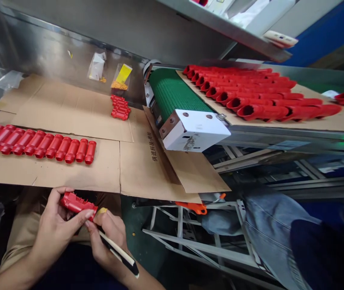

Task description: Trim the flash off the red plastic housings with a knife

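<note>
My left hand (60,223) is closed around a red ribbed plastic tube (78,203), held over my lap just below the table edge. Thumb and forefinger of my right hand (108,231) pinch at the tube's near right end, where a small yellow piece (101,212) shows. A slim cream-and-black handled tool (120,253) is also held in my right hand and points down to the right; its tip is hidden by the fingers. On the cardboard (105,173) ahead, a row of similar red tubes (40,144) stretches to the left. Several smaller red parts (120,107) lie further back.
A green conveyor belt (172,90) with a white end block (194,131) carries cardboard with rows of red shells (256,92). Bags with yellow (122,77) and white contents (97,65) lie at the back. A person in denim (268,229) is at the right, beside a metal frame.
</note>
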### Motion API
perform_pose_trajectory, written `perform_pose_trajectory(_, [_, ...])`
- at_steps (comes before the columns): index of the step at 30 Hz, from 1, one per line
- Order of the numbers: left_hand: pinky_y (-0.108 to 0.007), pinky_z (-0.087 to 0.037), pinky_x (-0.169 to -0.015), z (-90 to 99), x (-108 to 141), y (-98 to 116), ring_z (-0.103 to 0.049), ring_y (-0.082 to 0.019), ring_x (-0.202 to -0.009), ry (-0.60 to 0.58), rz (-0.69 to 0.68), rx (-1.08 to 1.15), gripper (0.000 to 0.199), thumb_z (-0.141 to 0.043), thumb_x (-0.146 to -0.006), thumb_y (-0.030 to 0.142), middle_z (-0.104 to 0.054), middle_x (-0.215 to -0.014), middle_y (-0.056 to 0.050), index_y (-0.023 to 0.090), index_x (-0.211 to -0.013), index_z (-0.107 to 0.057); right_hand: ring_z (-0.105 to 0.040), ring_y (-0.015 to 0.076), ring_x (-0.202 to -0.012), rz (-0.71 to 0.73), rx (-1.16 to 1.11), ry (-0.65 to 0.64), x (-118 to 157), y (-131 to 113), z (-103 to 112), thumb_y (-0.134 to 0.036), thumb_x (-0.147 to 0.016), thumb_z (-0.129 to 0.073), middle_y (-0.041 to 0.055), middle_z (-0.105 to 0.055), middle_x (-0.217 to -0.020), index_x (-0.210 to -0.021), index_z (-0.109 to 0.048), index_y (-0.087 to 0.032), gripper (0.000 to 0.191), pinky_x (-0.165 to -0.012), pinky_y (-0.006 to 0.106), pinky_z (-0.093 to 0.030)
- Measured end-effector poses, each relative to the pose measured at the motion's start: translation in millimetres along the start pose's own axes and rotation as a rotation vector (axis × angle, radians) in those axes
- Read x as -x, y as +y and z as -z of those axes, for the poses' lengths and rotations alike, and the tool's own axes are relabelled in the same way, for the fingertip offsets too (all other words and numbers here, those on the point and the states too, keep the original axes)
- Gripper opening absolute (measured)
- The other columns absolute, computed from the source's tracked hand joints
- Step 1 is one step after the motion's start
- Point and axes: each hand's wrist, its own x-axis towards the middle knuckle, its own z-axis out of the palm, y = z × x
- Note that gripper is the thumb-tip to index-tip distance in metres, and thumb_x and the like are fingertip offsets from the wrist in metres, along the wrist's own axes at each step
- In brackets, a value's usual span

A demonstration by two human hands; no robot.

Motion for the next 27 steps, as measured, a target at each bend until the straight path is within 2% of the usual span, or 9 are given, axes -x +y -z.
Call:
perform_pose_trajectory(4, [-0.029, -0.056, -0.056, 3.0, -3, 2, -0.066, -0.018, -0.064, -0.031, -0.106, -0.188, 0.039, -0.083, -0.084, 0.055, -0.071, -0.083, -0.003, 0.020, -0.099, -0.071, -0.065, 0.0159, -0.059, -0.044, -0.002, 0.033, 2, -2, 0, -0.024, -0.104, -0.061, 0.0003, -0.068, -0.071, -0.086, -0.061, -0.024, 0.018, -0.059, 0.027, -0.049])
perform_pose_trajectory(9, [-0.030, -0.059, -0.063, 4.8, -7, 5, -0.068, -0.020, -0.071, -0.019, -0.241, -0.298, 0.042, -0.088, -0.079, 0.050, -0.069, -0.092, -0.003, 0.022, -0.107, -0.073, -0.066, 0.0165, -0.060, 0.018, 0.037, -0.006, 3, -1, 2, -0.022, -0.103, -0.061, 0.0015, -0.071, -0.073, -0.091, -0.063, -0.024, 0.013, -0.060, 0.028, -0.048])
perform_pose_trajectory(12, [-0.029, -0.057, -0.064, 6.4, -9, 11, -0.068, -0.020, -0.073, -0.049, -0.305, -0.377, 0.026, -0.075, -0.092, 0.048, -0.069, -0.090, -0.004, 0.022, -0.093, -0.076, -0.066, 0.0159, -0.060, -0.018, 0.017, 0.016, 5, 1, 1, -0.023, -0.103, -0.062, 0.0007, -0.069, -0.071, -0.088, -0.062, -0.024, 0.016, -0.060, 0.027, -0.048])
perform_pose_trajectory(16, [-0.030, -0.053, -0.060, 9.6, -10, 21, -0.064, -0.018, -0.064, -0.068, -0.341, -0.438, 0.036, -0.064, -0.100, 0.049, -0.071, -0.084, -0.005, 0.023, -0.077, -0.074, -0.064, 0.0152, -0.059, -0.051, -0.062, 0.021, 4, 6, 0, -0.025, -0.103, -0.061, 0.0003, -0.067, -0.069, -0.083, -0.059, -0.024, 0.020, -0.059, 0.026, -0.049])
perform_pose_trajectory(19, [-0.030, -0.053, -0.058, 13.2, -10, 23, -0.065, -0.020, -0.065, -0.067, -0.339, -0.433, 0.042, -0.062, -0.100, 0.053, -0.070, -0.081, -0.005, 0.024, -0.072, -0.073, -0.063, 0.0147, -0.058, -0.089, -0.089, 0.022, 2, 9, 0, -0.030, -0.104, -0.062, -0.0005, -0.067, -0.067, -0.081, -0.058, -0.024, 0.024, -0.059, 0.026, -0.049])
perform_pose_trajectory(23, [-0.029, -0.053, -0.055, 16.2, -10, 15, -0.064, -0.019, -0.057, -0.033, -0.258, -0.383, 0.035, -0.062, -0.101, 0.054, -0.068, -0.071, -0.001, 0.024, -0.092, -0.077, -0.063, 0.0140, -0.056, -0.106, -0.082, 0.066, 0, 11, 0, -0.037, -0.104, -0.063, -0.0019, -0.067, -0.065, -0.080, -0.059, -0.024, 0.028, -0.057, 0.025, -0.047])
perform_pose_trajectory(25, [-0.029, -0.055, -0.057, 14.5, -8, 10, -0.068, -0.020, -0.061, -0.007, -0.293, -0.404, 0.034, -0.074, -0.091, 0.056, -0.072, -0.077, -0.001, 0.023, -0.101, -0.076, -0.062, 0.0136, -0.054, -0.090, -0.085, 0.079, -1, 10, 0, -0.038, -0.105, -0.062, -0.0020, -0.066, -0.064, -0.079, -0.059, -0.024, 0.029, -0.056, 0.025, -0.046])
perform_pose_trajectory(27, [-0.030, -0.057, -0.061, 12.3, -5, 8, -0.072, -0.023, -0.070, -0.015, -0.402, -0.463, 0.042, -0.086, -0.078, 0.055, -0.076, -0.088, -0.005, 0.023, -0.101, -0.074, -0.062, 0.0135, -0.054, -0.069, -0.079, 0.085, 0, 9, 2, -0.037, -0.106, -0.060, -0.0016, -0.067, -0.065, -0.079, -0.058, -0.024, 0.030, -0.056, 0.024, -0.046])
